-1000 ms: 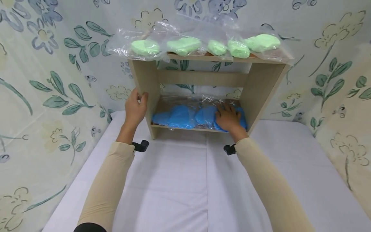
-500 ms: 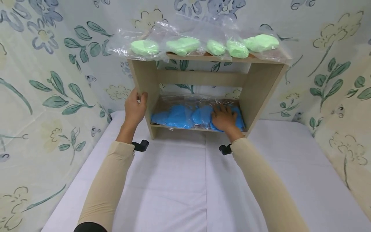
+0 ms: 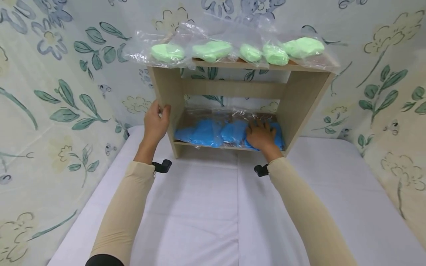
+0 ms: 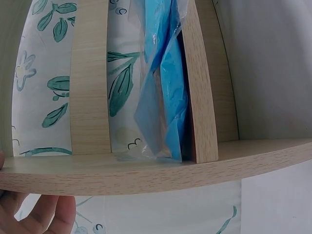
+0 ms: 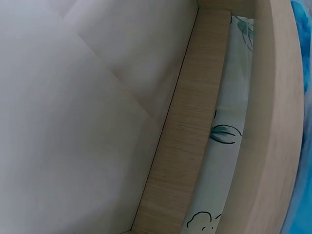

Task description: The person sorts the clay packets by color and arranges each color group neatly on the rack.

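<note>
A small wooden shelf unit (image 3: 301, 99) stands in front of me. My left hand (image 3: 155, 123) grips the front edge of its left side panel (image 4: 122, 180). In the left wrist view, fingers (image 4: 61, 214) show on the panel's outer side and a bit of thumb on the inner side. My right hand (image 3: 261, 136) rests with spread fingers on blue items in clear plastic bags (image 3: 204, 133), at the right of the lower board. In the right wrist view the hand is out of frame; a blue strip (image 5: 302, 204) shows at the edge.
Several light green items in clear bags (image 3: 213, 51) lie along the top board, and loose plastic hangs over its front edge. A white cloth (image 3: 206, 207) covers the table. Flower-patterned fabric (image 3: 50, 155) hangs behind and at both sides.
My right hand has shifted slightly left over the blue bags, staying on them. The left hand keeps its hold on the side panel.
</note>
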`<state>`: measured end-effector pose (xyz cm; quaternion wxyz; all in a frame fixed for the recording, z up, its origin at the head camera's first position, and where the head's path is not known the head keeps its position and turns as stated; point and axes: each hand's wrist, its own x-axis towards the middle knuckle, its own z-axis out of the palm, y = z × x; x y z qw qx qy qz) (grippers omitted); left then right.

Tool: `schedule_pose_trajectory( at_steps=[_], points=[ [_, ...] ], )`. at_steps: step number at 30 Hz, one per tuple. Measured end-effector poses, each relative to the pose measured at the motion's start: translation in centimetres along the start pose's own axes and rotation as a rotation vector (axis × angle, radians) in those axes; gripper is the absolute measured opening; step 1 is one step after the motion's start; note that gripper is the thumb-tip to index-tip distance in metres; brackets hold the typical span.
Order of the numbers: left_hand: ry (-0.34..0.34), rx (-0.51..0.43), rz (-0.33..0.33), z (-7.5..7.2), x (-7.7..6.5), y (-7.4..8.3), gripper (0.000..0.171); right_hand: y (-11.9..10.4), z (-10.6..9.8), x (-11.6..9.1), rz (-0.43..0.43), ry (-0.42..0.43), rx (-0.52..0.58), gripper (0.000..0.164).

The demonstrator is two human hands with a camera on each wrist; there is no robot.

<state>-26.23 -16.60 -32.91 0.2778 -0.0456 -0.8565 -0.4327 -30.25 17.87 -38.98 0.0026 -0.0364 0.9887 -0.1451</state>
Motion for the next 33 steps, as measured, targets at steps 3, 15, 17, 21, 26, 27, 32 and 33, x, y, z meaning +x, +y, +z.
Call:
schedule_pose_trajectory(
  at_steps=[3,15,17,21,26,27,32,33],
  points=[
    [0.008,0.002,0.014,-0.1,0.0,0.0,0.043,-0.2,-0.1,-0.2,-0.016,-0.022,0.007,0.059],
    [0.006,-0.001,0.018,-0.3,-0.2,-0.1,0.042,0.1,-0.3,-3.2,-0.177,0.248,0.246,0.047],
    [0.004,0.001,0.017,-0.2,-0.2,0.0,0.042,0.6,-0.3,-5.2,-0.253,0.331,0.255,0.043],
    [-0.015,-0.006,0.002,0.1,-0.4,0.2,0.043,1.7,0.2,-9.8,-0.390,0.448,0.248,0.034],
    [-0.039,-0.028,-0.020,0.0,-0.5,0.3,0.045,3.1,1.6,-14.0,-0.463,0.517,0.261,0.030],
    [-0.036,-0.029,-0.023,-0.1,-0.5,0.4,0.045,3.3,1.8,-14.5,-0.461,0.518,0.264,0.030],
    [-0.024,-0.025,-0.026,-0.3,-0.4,0.2,0.044,3.8,2.3,-15.4,-0.454,0.510,0.263,0.029],
    [-0.038,-0.018,-0.028,-0.4,-0.4,0.2,0.044,3.9,2.3,-15.5,-0.456,0.511,0.253,0.029]
  ],
)
